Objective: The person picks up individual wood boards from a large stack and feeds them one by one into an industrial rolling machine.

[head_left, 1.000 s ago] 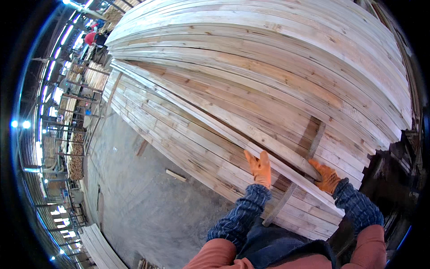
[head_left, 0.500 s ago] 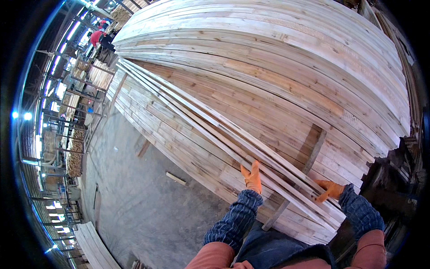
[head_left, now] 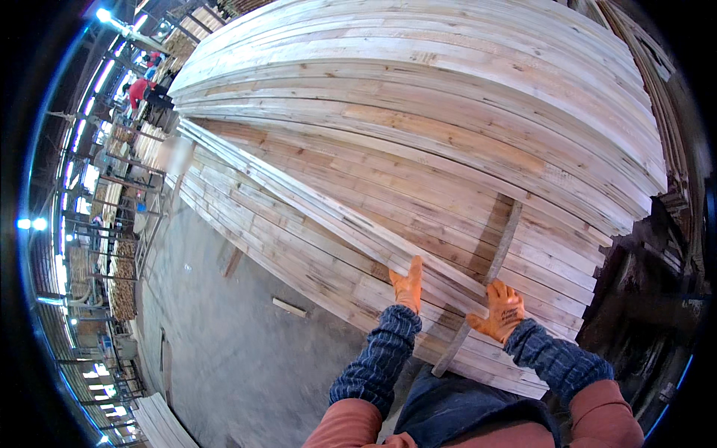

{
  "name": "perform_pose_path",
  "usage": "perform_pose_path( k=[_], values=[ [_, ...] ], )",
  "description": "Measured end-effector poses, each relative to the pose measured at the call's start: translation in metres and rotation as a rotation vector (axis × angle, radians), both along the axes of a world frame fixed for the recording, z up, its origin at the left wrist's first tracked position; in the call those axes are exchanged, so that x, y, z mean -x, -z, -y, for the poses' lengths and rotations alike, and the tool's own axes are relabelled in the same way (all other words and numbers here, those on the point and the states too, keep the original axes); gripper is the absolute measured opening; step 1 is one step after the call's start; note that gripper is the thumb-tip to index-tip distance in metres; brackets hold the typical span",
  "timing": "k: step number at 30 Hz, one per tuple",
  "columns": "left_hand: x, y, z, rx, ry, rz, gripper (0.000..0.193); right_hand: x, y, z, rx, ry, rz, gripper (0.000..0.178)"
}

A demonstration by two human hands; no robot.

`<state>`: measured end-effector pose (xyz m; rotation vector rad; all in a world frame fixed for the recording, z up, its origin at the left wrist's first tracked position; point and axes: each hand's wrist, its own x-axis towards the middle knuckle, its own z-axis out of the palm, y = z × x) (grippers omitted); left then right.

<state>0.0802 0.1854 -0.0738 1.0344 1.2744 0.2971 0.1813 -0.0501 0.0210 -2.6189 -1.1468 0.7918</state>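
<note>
A narrow bundle of long, thin wooden strips [head_left: 340, 216] lies slantwise over a layer of pale boards [head_left: 291, 243], its near end toward me. My left hand [head_left: 406, 284], in an orange glove, is closed on the bundle's near side with the thumb on top; its fingers are partly hidden. Against the near ends of the strips rests my right hand [head_left: 500, 310], gloved alike, its fingers spread and wrapped round nothing. Just beyond it a wooden crosspiece [head_left: 506, 239] lies across the boards and passes under the bundle.
A higher stack of long boards [head_left: 418, 82] rises on the far side. Left of the boards is a concrete floor [head_left: 216, 343] with a short wood offcut [head_left: 289, 307]. More boards [head_left: 160, 422] lie at lower left. A person in red [head_left: 139, 91] bends over in the far left.
The strips, spread apart before, are now bunched together and have slid lengthwise away from me. My right hand has moved left, from their side to their near ends, and its fingers have spread.
</note>
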Motion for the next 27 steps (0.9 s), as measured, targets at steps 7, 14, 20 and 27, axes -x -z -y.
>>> perform_pose_path(
  k=[7,14,20,27],
  values=[
    [0.008,0.000,0.016,-0.067,0.091,0.041,0.089,0.016,0.010,-0.059,-0.053,-0.128,0.105,0.105],
    [0.021,-0.079,0.027,-0.639,0.240,-0.103,0.096,0.009,-0.003,-0.055,-0.110,-0.076,-0.024,0.097],
    [0.052,-0.137,-0.054,-1.400,0.861,-0.398,0.090,0.023,-0.045,0.098,-0.134,-0.034,-0.020,0.102],
    [0.029,-0.149,-0.179,-1.523,1.323,-0.722,0.108,0.037,-0.099,0.338,-0.044,0.168,0.284,0.060]
  ],
)
